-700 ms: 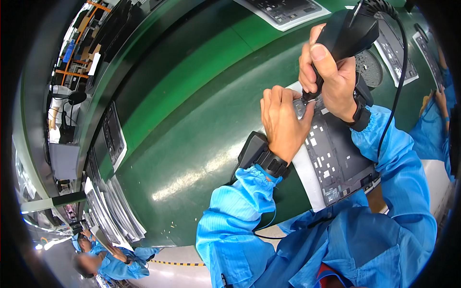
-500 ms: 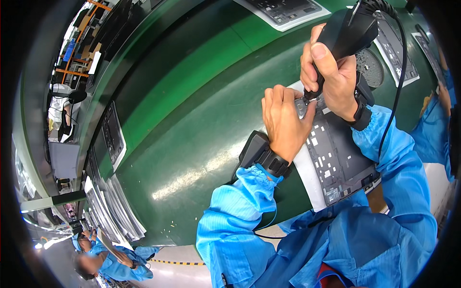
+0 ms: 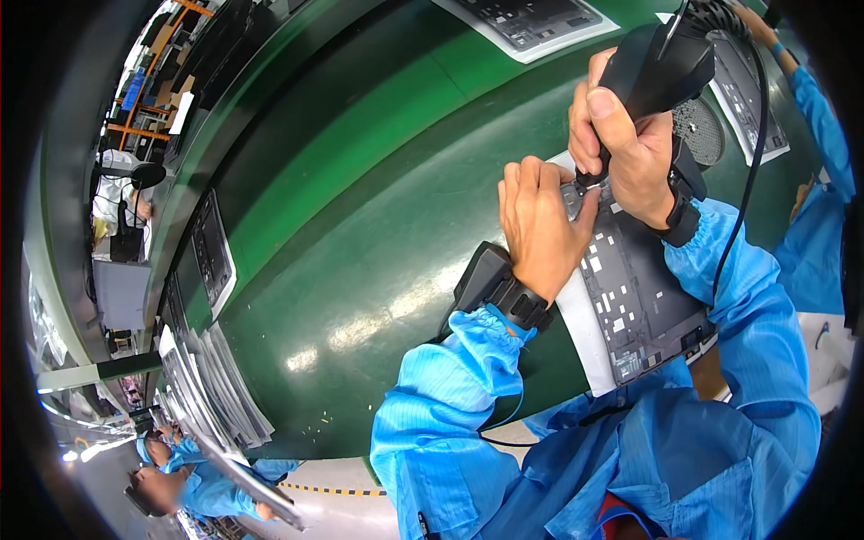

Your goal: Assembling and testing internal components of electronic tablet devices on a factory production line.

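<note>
A black corded electric screwdriver (image 3: 652,76) is gripped in my right hand (image 3: 634,148), its tip pointing down at the upper corner of a dark flat device casing (image 3: 643,297). White patches dot the casing, which lies on a white sheet (image 3: 580,333) in front of me. My left hand (image 3: 544,216) rests at that same corner, fingers bent together and thumb beside the screwdriver's tip. Whatever its fingertips pinch or press is too small and covered to make out. Both wrists carry black strapped devices.
A round perforated metal dish (image 3: 700,133) sits right of the screwdriver. Similar casings lie at the far edge (image 3: 531,22), the right (image 3: 751,99) and the left (image 3: 213,252). Stacked sheets (image 3: 220,387) stand at the left end. Co-workers' blue sleeves (image 3: 823,126) show right, others lower left. The cable (image 3: 742,198) hangs by my right arm.
Both my hands and the screwdriver have shifted slightly right, still at the casing's corner. At right, a co-worker's arm now reaches toward the far side; at lower left, a co-worker's panel has swung lower.
</note>
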Tool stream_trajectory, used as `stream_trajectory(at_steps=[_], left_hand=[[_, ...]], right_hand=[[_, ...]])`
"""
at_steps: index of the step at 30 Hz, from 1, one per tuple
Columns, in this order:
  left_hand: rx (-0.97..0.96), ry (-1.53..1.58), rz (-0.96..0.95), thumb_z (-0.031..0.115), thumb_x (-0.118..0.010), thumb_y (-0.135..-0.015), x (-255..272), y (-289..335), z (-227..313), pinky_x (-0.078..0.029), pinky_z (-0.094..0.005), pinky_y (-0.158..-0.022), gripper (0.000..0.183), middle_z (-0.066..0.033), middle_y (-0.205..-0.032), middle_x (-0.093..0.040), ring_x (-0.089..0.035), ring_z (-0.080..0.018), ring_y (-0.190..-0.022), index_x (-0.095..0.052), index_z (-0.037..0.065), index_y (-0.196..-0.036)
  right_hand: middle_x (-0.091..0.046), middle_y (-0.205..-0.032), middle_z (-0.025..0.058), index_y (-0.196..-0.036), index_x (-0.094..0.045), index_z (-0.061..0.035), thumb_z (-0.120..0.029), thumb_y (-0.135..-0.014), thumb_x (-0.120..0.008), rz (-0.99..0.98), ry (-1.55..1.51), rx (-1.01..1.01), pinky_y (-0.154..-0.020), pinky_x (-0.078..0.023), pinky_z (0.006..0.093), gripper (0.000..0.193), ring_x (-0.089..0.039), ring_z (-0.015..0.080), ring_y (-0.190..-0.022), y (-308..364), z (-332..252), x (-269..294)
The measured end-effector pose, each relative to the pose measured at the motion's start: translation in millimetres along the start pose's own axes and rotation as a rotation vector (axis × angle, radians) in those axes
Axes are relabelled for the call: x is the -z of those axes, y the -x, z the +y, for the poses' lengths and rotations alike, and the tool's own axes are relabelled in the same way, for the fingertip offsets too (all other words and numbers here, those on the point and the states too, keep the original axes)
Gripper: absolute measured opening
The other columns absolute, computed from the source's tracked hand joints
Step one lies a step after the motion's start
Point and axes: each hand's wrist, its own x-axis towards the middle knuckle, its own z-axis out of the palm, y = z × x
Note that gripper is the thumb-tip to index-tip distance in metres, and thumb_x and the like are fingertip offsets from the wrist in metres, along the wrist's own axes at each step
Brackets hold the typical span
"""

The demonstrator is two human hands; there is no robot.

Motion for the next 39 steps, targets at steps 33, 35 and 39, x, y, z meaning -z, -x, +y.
stream_trajectory(at_steps=[33,35,39], left_hand=[[-0.001,-0.001,-0.009,0.013,-0.084,-0.07,1.1,-0.3,2.2,-0.042,-0.0446,-0.079,0.031,-0.0115,-0.092,-0.058,-0.054,-0.0339,-0.09,-0.061,0.003,-0.089],[0.004,0.0,-0.011,0.013,-0.084,-0.07,0.9,-0.1,2.3,-0.042,-0.0446,-0.078,0.031,-0.0115,-0.092,-0.058,-0.054,-0.0339,-0.09,-0.061,0.003,-0.089],[-0.026,-0.011,0.028,0.013,-0.085,-0.068,-1.1,1.0,-1.0,-0.042,-0.0447,-0.078,0.036,-0.0109,-0.092,-0.057,-0.055,-0.0339,-0.09,-0.061,0.005,-0.092]], right_hand=[[-0.048,-0.064,0.0015,-0.104,-0.044,-0.0054,-0.023,-0.106,-0.058,-0.001,-0.006,-0.011,-0.044,-0.036,0.0223,0.023,-0.041,0.006,-0.047,6.3,2.9,-2.8],[-0.048,-0.064,0.0016,-0.104,-0.044,-0.0055,-0.024,-0.106,-0.058,-0.012,0.008,-0.011,-0.044,-0.036,0.0227,0.023,-0.041,0.0064,-0.047,6.0,2.9,-2.2],[-0.052,-0.061,-0.0034,-0.089,-0.059,-0.0037,-0.02,-0.101,-0.068,0.09,-0.13,-0.037,-0.046,-0.035,0.0241,0.022,-0.045,0.0042,-0.049,5.5,7.7,-8.5]])
